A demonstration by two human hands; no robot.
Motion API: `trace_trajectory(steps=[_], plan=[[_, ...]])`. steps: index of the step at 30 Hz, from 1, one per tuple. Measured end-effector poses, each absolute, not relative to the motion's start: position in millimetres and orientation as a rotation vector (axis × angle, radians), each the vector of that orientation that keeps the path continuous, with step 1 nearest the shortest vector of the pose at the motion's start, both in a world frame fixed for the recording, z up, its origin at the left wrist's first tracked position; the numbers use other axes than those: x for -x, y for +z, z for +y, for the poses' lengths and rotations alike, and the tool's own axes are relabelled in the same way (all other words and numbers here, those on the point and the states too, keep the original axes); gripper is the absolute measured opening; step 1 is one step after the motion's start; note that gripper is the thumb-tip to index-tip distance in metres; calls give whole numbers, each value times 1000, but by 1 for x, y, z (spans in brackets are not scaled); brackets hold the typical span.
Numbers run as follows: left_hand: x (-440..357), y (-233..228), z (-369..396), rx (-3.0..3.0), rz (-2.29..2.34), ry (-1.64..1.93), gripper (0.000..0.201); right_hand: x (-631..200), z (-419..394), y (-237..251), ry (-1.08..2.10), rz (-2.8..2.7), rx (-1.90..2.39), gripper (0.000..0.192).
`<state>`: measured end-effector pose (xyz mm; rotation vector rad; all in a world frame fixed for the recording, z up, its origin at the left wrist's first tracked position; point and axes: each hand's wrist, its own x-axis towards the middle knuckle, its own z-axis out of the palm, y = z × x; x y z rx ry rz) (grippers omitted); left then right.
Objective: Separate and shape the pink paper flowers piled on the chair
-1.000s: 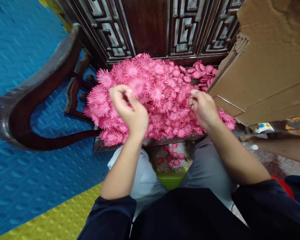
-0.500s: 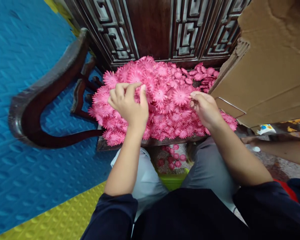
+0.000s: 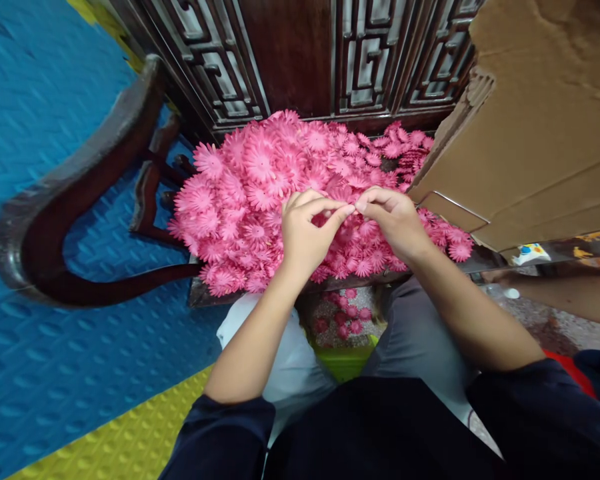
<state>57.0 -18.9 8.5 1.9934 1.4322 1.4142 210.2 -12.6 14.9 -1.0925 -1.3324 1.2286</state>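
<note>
A big heap of pink fabric flower heads (image 3: 260, 180) covers the seat of a dark wooden chair (image 3: 75, 193). My left hand (image 3: 307, 233) and my right hand (image 3: 393, 220) meet over the middle of the heap, fingertips almost touching. Both pinch at a pink flower piece (image 3: 353, 210) held between them; the fingers hide most of it. Several loose pink flowers (image 3: 347, 317) lie on the floor between my knees.
A carved dark wood panel (image 3: 300, 60) stands right behind the heap. A torn cardboard box flap (image 3: 535, 133) leans in from the right. Blue foam mat (image 3: 35, 133) and yellow foam mat (image 3: 115, 440) cover the floor at left. Another person's forearm (image 3: 565, 297) reaches in at right.
My left hand has come down off the left part of the heap and moved right to meet my right hand. My right hand has shifted slightly left.
</note>
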Motion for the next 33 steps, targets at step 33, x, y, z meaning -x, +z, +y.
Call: trace_trajectory(steps=[33], plan=[[-67, 10, -28, -1947, 1311, 1502, 12, -213, -14, 16, 1400, -1381, 985, 23]])
